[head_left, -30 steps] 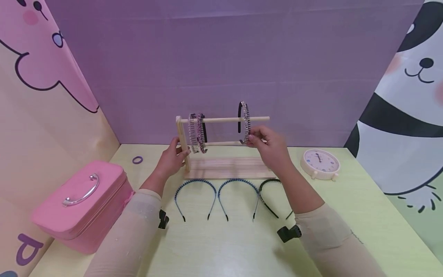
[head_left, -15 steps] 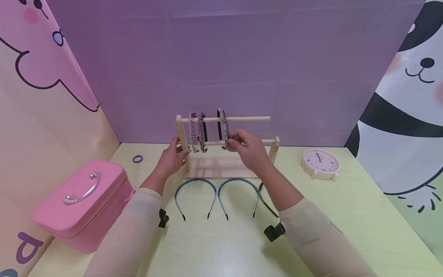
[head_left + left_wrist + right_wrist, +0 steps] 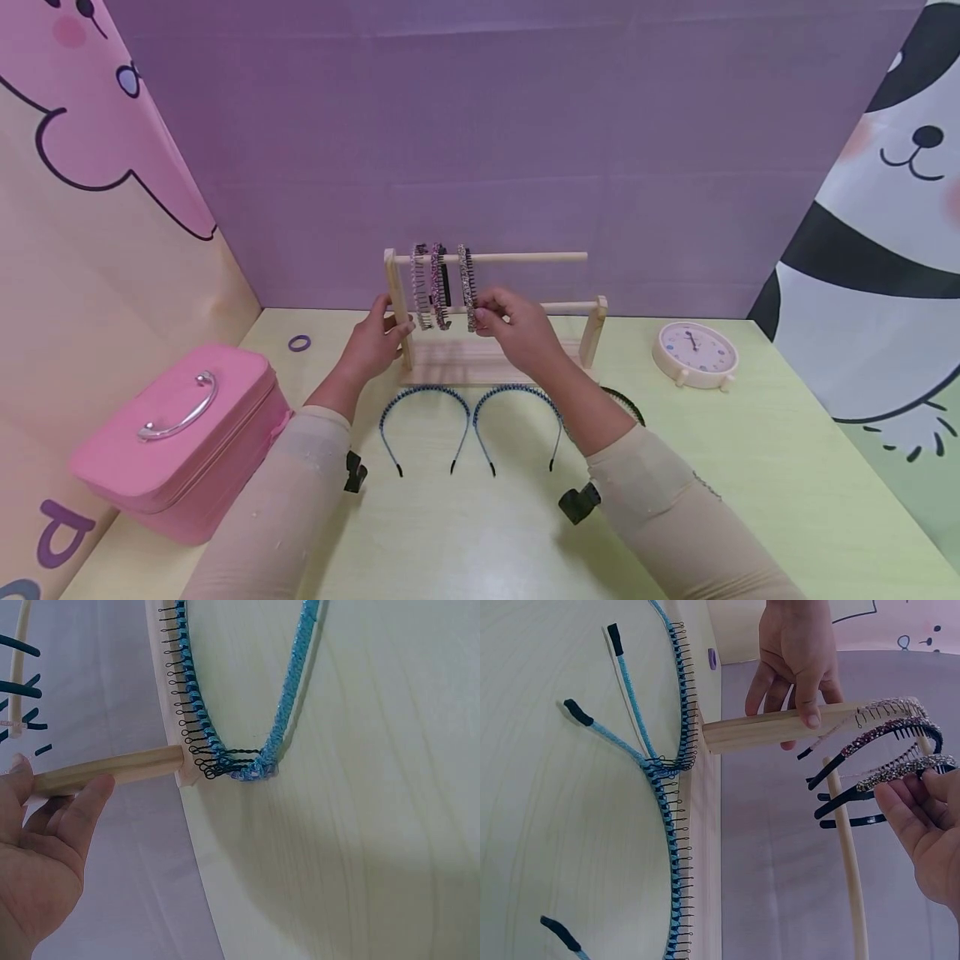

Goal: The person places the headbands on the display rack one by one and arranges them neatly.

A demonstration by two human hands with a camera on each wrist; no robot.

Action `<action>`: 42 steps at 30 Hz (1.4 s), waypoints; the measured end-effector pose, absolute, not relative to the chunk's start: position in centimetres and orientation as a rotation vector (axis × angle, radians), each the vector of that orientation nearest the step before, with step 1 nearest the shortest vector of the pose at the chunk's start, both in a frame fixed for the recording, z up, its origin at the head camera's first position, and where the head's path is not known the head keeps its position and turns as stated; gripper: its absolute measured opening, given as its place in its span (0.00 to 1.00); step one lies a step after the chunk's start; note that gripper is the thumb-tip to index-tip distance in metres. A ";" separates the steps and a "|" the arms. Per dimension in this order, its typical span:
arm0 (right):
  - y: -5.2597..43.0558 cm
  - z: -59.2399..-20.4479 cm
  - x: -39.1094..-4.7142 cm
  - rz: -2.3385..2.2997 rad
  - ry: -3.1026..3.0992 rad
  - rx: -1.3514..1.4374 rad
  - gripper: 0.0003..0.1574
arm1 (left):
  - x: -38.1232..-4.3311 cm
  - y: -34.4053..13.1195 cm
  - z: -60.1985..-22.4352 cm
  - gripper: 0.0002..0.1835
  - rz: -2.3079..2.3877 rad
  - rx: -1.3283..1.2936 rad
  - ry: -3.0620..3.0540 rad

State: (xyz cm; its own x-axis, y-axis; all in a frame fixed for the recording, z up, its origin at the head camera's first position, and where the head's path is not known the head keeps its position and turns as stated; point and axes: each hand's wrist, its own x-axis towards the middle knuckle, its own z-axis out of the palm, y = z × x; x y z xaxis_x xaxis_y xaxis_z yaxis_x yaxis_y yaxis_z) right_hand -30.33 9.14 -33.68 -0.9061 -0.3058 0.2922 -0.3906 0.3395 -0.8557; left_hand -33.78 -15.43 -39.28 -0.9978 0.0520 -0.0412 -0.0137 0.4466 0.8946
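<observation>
A wooden rack (image 3: 532,257) with two rods stands at the back of the table. My left hand (image 3: 369,343) grips its left upright (image 3: 142,766), the thumb on one side and fingers on the other. Two glittery headbands, one pale pink (image 3: 421,287) and one darker pink (image 3: 438,287), hang near the left end of the top rod. To their right, a silver glitter headband (image 3: 467,287) with black teeth hangs over the same rod. My right hand (image 3: 521,333) pinches its front side low down, between thumb and fingertips, as the right wrist view also shows.
Two blue headbands (image 3: 424,389) lie side by side before the rack. A black headband (image 3: 628,405) is partly hidden under my right forearm. A pink case (image 3: 172,433) and purple ring (image 3: 299,342) are at left, a pink clock (image 3: 695,354) at right.
My right hand has slid the silver headband left along the top rod, from near its right end to close beside the pink ones. The left hand stays on the upright.
</observation>
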 end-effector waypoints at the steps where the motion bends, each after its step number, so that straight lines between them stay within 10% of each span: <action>1: 9.1 -33.7 -30.4 1.633 -2.508 0.655 0.06 | -33.8 -15.4 -39.3 0.33 1.621 0.037 2.618; 16: 11.6 -34.4 -29.8 1.404 -2.616 0.630 0.21 | -33.9 -15.4 -39.3 0.32 1.612 0.037 2.628; 42: 20.7 -38.9 -30.4 1.158 -3.054 0.374 0.14 | -33.7 -15.4 -39.5 0.33 1.598 0.044 2.650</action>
State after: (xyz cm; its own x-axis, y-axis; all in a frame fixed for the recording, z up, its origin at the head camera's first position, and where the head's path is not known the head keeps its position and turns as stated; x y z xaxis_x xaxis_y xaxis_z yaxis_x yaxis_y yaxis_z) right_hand -30.42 20.69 -38.94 -0.9636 -0.2614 -0.0558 -0.1586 0.7275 -0.6675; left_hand -33.69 -15.37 -39.47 -0.9985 0.0485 -0.0251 0.0004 0.4665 0.8845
